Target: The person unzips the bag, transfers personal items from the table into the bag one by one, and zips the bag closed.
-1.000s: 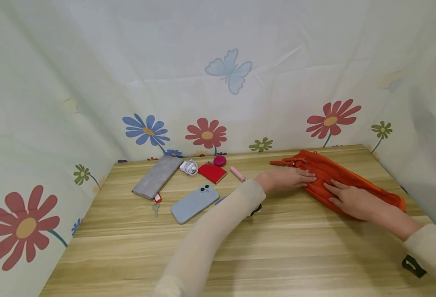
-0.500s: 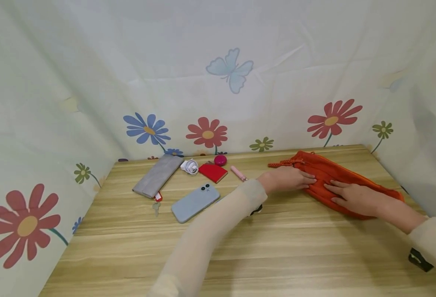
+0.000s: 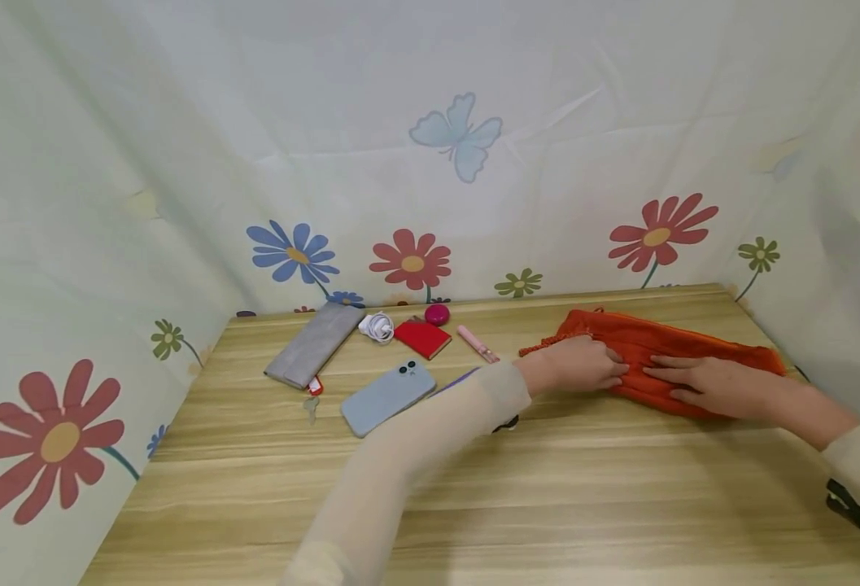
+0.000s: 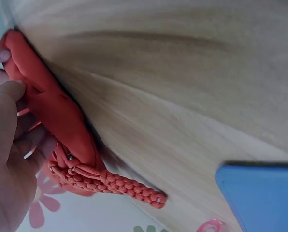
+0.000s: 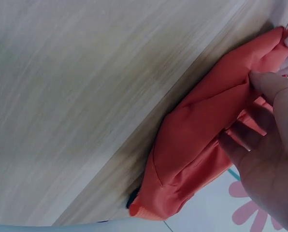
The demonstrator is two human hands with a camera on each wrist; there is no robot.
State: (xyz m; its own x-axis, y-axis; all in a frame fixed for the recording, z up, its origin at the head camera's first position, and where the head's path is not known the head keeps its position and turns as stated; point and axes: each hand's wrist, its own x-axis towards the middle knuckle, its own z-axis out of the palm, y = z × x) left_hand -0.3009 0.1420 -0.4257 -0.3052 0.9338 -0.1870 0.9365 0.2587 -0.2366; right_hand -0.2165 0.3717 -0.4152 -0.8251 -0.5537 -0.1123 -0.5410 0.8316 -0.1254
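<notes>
On the desk [image 3: 517, 480], from left to right: grey wallet [image 3: 315, 344], blue phone [image 3: 388, 387], white cable [image 3: 376, 327], red booklet [image 3: 421, 338], pink tube [image 3: 478, 343]. At far right lies the orange pouch [image 3: 682, 350]; the left hand [image 3: 579, 365] and right hand [image 3: 708, 385] rest on it with fingers extended, pressing rather than grasping.

Orange pouch [image 3: 664, 346], blue phone [image 3: 387, 398], flower-print curtain [image 3: 400, 163].
</notes>
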